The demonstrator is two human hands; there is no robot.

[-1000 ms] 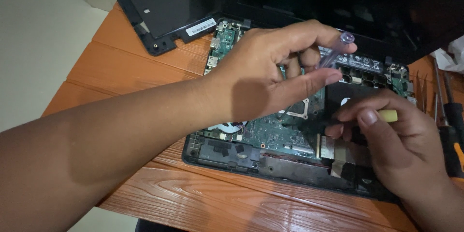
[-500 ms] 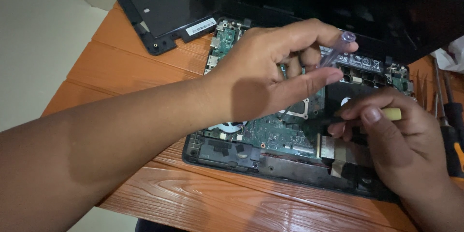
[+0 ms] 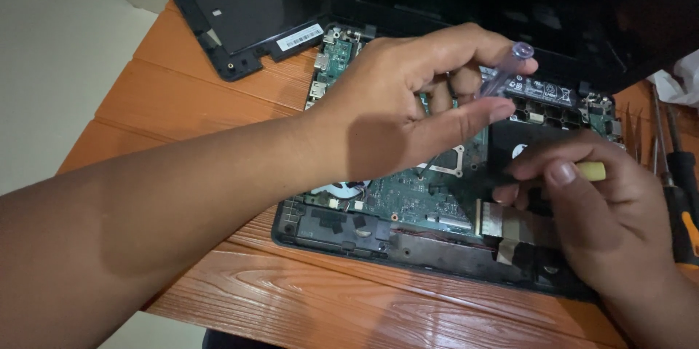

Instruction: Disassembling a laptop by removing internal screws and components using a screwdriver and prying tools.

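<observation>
- One small clear syringe [image 3: 502, 76] is pinched in the left hand [image 3: 408, 101], held tilted above the open laptop base [image 3: 378, 229].
- One yellow-handled tool [image 3: 593, 171] is gripped in the closed fingers of the right hand [image 3: 597, 225], which rests low over the base's right side; its tip is hidden.
- One green circuit board [image 3: 415, 196] lies exposed inside the base, partly covered by both hands.
- One detached black cover panel [image 3: 240, 7] lies at the far left of the wooden desk [image 3: 218, 101].
- Several screwdrivers [image 3: 681, 181] lie at the desk's right edge; the exact count cannot be told.
</observation>
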